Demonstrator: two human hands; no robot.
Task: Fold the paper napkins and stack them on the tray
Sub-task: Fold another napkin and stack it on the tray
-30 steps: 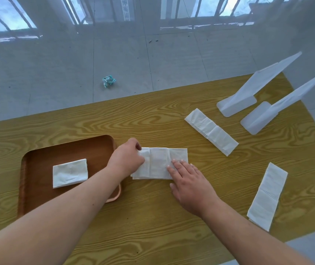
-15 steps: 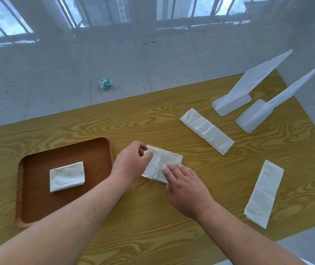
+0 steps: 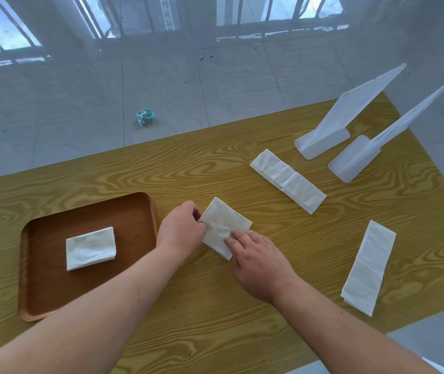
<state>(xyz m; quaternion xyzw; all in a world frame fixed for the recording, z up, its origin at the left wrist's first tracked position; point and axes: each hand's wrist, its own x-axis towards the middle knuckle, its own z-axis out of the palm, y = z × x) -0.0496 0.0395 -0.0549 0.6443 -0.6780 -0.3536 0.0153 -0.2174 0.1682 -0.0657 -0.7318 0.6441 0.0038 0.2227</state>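
A white paper napkin (image 3: 223, 222), folded into a small rectangle, lies on the wooden table just right of the brown tray (image 3: 53, 292). My left hand (image 3: 181, 233) pinches its left edge. My right hand (image 3: 258, 260) presses flat fingers on its lower right part. One folded napkin (image 3: 90, 248) lies in the middle of the tray. Two long napkin strips lie on the table: one (image 3: 287, 180) at the back right, one (image 3: 369, 265) near the right front edge.
Two white plastic stands (image 3: 323, 143) (image 3: 355, 163) sit at the table's back right corner. A crumpled teal wrapper (image 3: 145, 116) lies on the tiled floor beyond the table (image 3: 215, 306).
The long napkin under my hands has been folded over from the left into a short rectangle and turned slantwise. My left hand moved right with the fold; my right hand stayed pressing it.
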